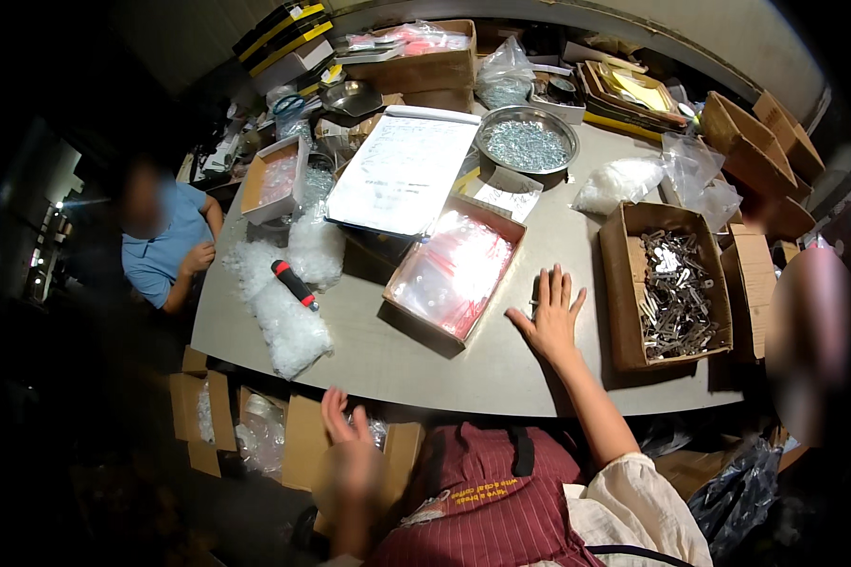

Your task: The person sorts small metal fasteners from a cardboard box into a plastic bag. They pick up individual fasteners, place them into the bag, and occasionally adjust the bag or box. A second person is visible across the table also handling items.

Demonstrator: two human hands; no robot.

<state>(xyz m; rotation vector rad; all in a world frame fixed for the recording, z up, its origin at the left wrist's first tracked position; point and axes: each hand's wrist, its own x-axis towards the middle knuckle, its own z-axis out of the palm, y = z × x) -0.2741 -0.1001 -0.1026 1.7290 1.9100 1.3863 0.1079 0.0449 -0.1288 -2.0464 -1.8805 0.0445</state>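
Note:
My right hand (553, 319) lies palm down on the grey table (388, 364), its fingers spread. Something small shows between its thumb and forefinger, too small to name. Just left of it is a cardboard box (424, 326) of clear plastic bags (459, 269) with red edges. To its right stands a deeper cardboard box (624, 283) full of small metal clips (676, 307). My left hand (350, 439) hovers off the table's front edge, above open cartons, fingers loosely apart and nothing visible in them.
A red-and-black handled tool (295, 285) lies on bags of white plastic pieces (288, 331). Behind are a clipboard with paper (402, 170) and a steel bowl (528, 140) of small metal parts. A person in blue (165, 236) is at the left; another blurred figure (808, 331) is at the right.

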